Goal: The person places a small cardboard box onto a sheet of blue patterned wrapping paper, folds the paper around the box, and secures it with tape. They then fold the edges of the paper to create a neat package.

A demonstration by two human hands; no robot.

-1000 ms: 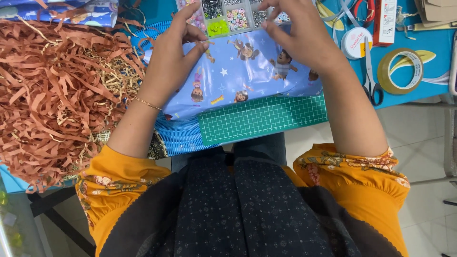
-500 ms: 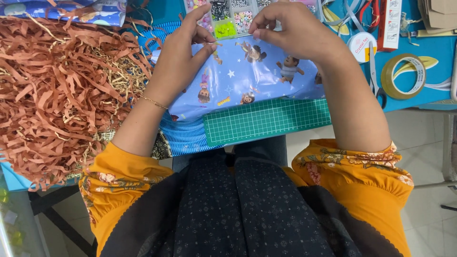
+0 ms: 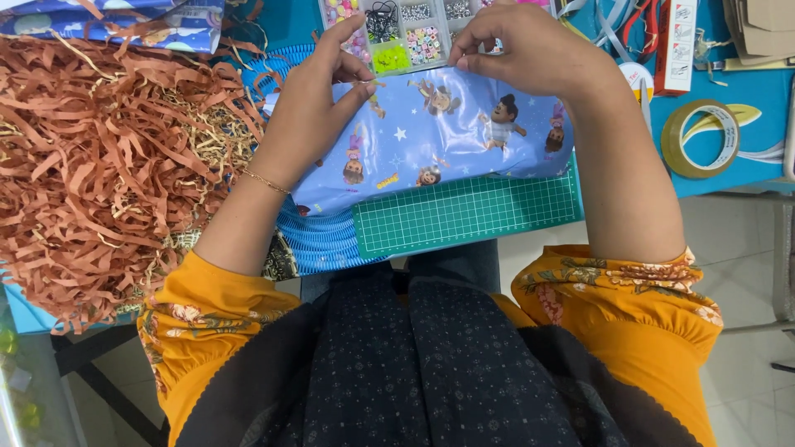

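1. Here, in the head view, the left hand (image 3: pixel 310 108) rests on the upper left part of a parcel wrapped in blue cartoon-print paper (image 3: pixel 447 132), fingers curled, with thumb and forefinger pinched together at the parcel's top edge on what seems to be a thin strip, too small to tell.
2. The right hand (image 3: pixel 530 54) is curled over the top edge further right, fingertips pressing down on the paper.
3. The parcel lies on a green cutting mat (image 3: pixel 464 217), which sits on a blue ribbed mat (image 3: pixel 319 240) at the near edge of the blue worktop (image 3: pixel 745 170).
4. Just beyond the parcel stands a clear bead organiser (image 3: pixel 406 29).
5. A heap of brown shredded paper (image 3: pixel 99 165) fills the left side; a tape roll (image 3: pixel 702 139) lies to the right.
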